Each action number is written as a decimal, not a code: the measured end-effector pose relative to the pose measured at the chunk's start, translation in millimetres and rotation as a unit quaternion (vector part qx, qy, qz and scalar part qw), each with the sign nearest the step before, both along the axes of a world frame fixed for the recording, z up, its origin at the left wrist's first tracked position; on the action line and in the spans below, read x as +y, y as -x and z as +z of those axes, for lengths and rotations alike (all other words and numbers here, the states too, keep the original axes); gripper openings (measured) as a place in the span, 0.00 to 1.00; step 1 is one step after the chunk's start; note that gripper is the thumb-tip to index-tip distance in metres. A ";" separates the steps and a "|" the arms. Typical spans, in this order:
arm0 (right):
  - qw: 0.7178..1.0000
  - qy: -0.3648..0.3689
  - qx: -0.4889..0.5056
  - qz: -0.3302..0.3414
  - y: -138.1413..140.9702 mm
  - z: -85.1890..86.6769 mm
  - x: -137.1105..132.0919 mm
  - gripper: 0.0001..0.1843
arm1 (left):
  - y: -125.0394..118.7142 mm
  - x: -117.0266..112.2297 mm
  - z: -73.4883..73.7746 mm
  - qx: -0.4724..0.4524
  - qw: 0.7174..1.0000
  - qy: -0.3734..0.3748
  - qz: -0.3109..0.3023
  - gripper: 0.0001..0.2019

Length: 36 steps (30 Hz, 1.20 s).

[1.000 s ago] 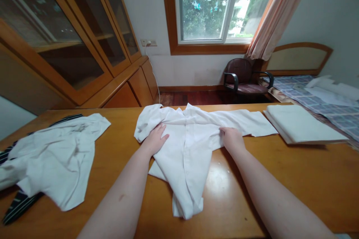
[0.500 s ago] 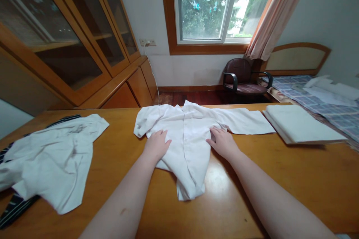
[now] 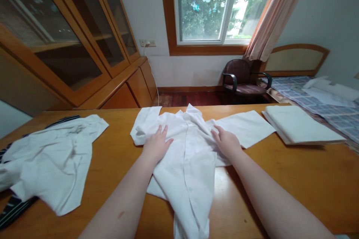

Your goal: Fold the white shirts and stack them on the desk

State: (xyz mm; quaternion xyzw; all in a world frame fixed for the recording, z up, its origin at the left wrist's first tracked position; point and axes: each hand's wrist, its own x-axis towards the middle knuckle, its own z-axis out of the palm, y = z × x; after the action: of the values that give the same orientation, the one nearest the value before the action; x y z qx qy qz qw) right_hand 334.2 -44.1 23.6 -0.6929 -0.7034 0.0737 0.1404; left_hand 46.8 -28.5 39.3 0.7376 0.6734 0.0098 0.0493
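A white button-front shirt (image 3: 186,171) lies spread on the wooden table (image 3: 117,179), its collar toward the far edge and its hem toward me. My left hand (image 3: 157,144) rests on the left side of its chest, fingers apart. On the opposite side, near the armpit, my right hand (image 3: 227,142) lies on the cloth with its fingers stretched out. One sleeve reaches out to the right; the left one is bunched and folded over. Creases run through the lower body, and the hem is cut off by the picture's bottom edge.
A rumpled white garment (image 3: 56,160) lies at the left over black striped cloth (image 3: 18,209). A stack of folded white cloth (image 3: 301,125) sits at the right. Beyond the table are a chair (image 3: 242,78), a bed (image 3: 308,93) and a glass-door cabinet (image 3: 92,86).
The shirt's body has come toward me and opened out longer and wider, its hem now past the bottom edge. The right sleeve has shifted downward. Both hands stay on the shirt.
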 end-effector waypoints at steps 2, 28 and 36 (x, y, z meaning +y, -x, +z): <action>0.999 -0.014 -0.015 -0.047 -1.0 3.6 -2.3 0.24 | -1.2 -3.8 8.0 -0.017 0.998 0.025 0.046 0.27; 0.974 -0.205 0.071 -0.070 -15.4 -17.0 13.8 0.20 | 18.7 18.3 -12.9 -0.054 0.982 -0.176 0.049 0.18; 0.989 0.006 0.104 0.104 -6.6 -7.2 6.2 0.33 | 15.9 13.0 -6.8 -0.147 0.984 -0.018 -0.097 0.26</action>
State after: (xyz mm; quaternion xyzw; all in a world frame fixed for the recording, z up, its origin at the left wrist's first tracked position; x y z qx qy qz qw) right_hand 340.7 -37.9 16.4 -0.6054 -0.7528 0.1639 0.1999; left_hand 30.9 -15.6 32.4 0.7907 0.5839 0.1253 0.1349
